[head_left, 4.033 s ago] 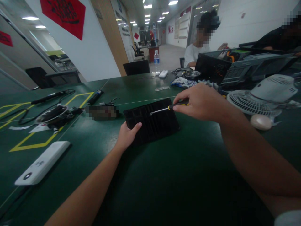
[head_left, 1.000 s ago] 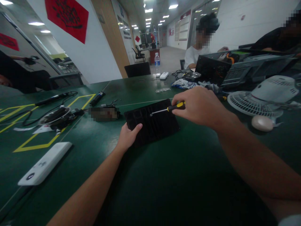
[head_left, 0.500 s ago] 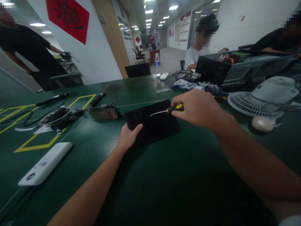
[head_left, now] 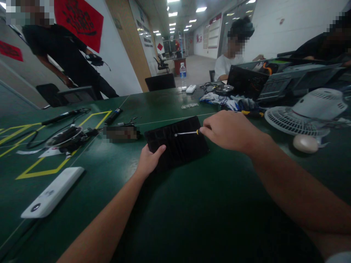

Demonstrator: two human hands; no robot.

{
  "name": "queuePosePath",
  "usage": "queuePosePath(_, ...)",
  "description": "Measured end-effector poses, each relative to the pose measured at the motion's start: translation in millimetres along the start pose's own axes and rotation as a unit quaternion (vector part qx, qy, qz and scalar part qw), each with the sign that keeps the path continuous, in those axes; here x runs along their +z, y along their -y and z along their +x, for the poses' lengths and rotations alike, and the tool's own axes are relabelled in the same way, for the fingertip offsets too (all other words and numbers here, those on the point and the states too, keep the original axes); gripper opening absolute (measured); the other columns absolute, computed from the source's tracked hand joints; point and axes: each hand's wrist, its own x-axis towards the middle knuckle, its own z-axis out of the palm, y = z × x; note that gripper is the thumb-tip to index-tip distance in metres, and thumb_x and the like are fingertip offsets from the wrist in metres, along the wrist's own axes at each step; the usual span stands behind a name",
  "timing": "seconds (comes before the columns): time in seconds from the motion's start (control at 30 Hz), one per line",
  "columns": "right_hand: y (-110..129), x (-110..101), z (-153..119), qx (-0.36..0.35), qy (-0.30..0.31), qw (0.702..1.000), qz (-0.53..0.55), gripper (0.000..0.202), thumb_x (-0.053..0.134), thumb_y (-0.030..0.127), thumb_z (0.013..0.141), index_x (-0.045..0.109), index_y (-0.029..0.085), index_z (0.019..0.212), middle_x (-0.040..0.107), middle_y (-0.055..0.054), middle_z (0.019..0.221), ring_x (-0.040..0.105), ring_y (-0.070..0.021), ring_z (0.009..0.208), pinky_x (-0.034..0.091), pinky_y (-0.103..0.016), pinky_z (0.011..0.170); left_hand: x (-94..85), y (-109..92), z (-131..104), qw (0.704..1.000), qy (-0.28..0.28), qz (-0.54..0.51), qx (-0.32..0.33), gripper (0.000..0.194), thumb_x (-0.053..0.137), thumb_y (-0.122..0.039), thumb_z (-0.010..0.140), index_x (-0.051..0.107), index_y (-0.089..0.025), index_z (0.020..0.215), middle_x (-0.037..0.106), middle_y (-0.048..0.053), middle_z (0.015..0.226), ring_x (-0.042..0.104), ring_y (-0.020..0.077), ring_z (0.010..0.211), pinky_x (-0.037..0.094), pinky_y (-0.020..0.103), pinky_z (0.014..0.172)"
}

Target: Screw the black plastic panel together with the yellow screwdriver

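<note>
A flat black rectangular case with raised ribs is tilted up a little over the green table. My left hand grips its left edge, thumb on top and the other fingers hidden beneath. In my right hand is a screwdriver, with most of its yellow-and-black handle covered by my closed fingers. Its shaft points left across the case, and the tip meets a small round metallic spot, perhaps a screw, near the middle.
A white fan and a beige rounded object stand right. Left lie a white power strip-like box, cables with a ring-shaped part, and a blurred item. Behind are cloth, a bottle and people.
My right hand has closed further over the screwdriver handle, hiding more of it, while the tip stays put. The left hand holds still. A person in black at the left has moved rightward.
</note>
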Motion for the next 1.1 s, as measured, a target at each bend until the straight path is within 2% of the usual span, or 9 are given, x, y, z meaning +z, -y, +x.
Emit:
queuePosePath(0.13,-5.3,0.2,1.6,0.000,0.022,1.000,0.019,0.048,0.038,0.045,0.104,0.077,0.018,0.095,0.074,-0.015,0.089,0.067,-0.0301,0.082,0.038,-0.038,0.067,0.3,1.1,0.3,1.000,-0.003,-0.011,-0.006,0.057,0.088,-0.052,0.071,0.072,-0.016,0.113,0.081,0.014,0.113,0.077,0.0350,0.106,0.061,0.052,0.096)
queuePosePath(0.23,-14.7,-2.0,0.9,-0.014,0.007,0.998,0.057,0.039,0.058,0.053,0.093,0.076,0.019,0.102,0.075,-0.011,0.092,0.067,-0.0276,0.082,0.039,-0.036,0.067,0.6,0.6,0.1,1.000,0.000,-0.004,-0.001,0.058,0.087,-0.054,0.071,0.073,-0.016,0.111,0.081,0.014,0.111,0.077,0.0356,0.105,0.061,0.052,0.096)
queuePosePath(0.3,-20.6,-4.2,-0.4,-0.022,-0.011,0.997,0.073,0.035,0.069,0.046,0.084,0.074,0.020,0.108,0.075,-0.009,0.094,0.066,-0.0257,0.082,0.039,-0.034,0.067,0.4,-0.2,-0.1,1.000,0.001,0.004,0.003,0.058,0.087,-0.055,0.071,0.072,-0.015,0.111,0.081,0.014,0.111,0.076,0.0362,0.106,0.060,0.053,0.097)
queuePosePath(0.37,-24.1,-6.2,-1.3,-0.027,-0.032,0.996,0.077,0.032,0.069,0.036,0.081,0.074,0.021,0.109,0.075,-0.008,0.094,0.066,-0.0245,0.081,0.038,-0.034,0.067,0.1,-1.3,-0.5,1.000,0.001,0.006,0.004,0.059,0.087,-0.055,0.071,0.072,-0.015,0.112,0.081,0.014,0.111,0.077,0.0365,0.105,0.060,0.054,0.097)
queuePosePath(0.67,-15.6,-7.0,-1.6,-0.022,-0.096,0.991,0.090,0.024,0.068,0.036,0.084,0.082,0.023,0.099,0.079,-0.007,0.092,0.069,-0.0257,0.085,0.044,-0.036,0.074,1.0,-6.7,-3.9,1.000,0.003,-0.008,-0.002,0.055,0.086,-0.050,0.073,0.071,-0.016,0.113,0.081,0.014,0.112,0.077,0.0354,0.106,0.061,0.053,0.098)
queuePosePath(1.1,-8.8,-1.8,1.8,-0.022,-0.087,0.993,0.078,0.028,0.068,0.037,0.085,0.085,0.026,0.105,0.081,-0.007,0.094,0.071,-0.0289,0.090,0.044,-0.037,0.072,-1.3,0.8,-0.4,1.000,0.003,0.006,0.004,0.056,0.086,-0.053,0.074,0.072,-0.015,0.113,0.081,0.015,0.111,0.078,0.0360,0.104,0.061,0.055,0.096)
